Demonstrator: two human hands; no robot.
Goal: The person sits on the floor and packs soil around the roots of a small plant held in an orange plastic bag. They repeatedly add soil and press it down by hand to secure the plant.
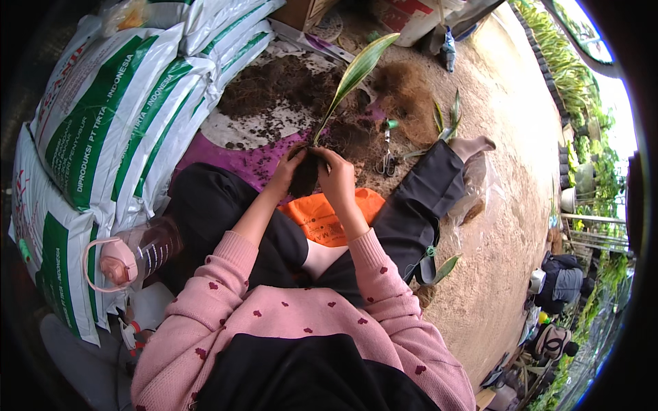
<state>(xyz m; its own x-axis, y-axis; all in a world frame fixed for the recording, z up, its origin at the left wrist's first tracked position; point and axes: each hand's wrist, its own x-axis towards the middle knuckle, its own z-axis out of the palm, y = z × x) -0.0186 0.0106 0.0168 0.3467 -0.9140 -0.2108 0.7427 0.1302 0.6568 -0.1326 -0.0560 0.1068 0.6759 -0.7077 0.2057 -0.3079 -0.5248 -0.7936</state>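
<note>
Between my two hands, in front of my crossed legs, is a snake plant cutting with one long, pale-edged green leaf (358,72). Its dark root ball of soil (304,177) hangs downward. My left hand (286,169) grips the left side near the leaf base. Fingers of my right hand (335,173) pinch the top and right side of the same root ball. Below it lies an orange printed bag (366,201). Loose dark soil with fibrous roots (272,85) covers a purple and white sheet (226,154) beyond my hands. Part of the root ball is hidden by my fingers.
Stacked white and green sacks (97,123) rise at the left, beside a pink-lidded bottle (117,262). Scissors (385,164), brown coconut fibre (406,97) and another small plant (452,118) lie to the right. A clear plastic bag (475,187) is near my foot.
</note>
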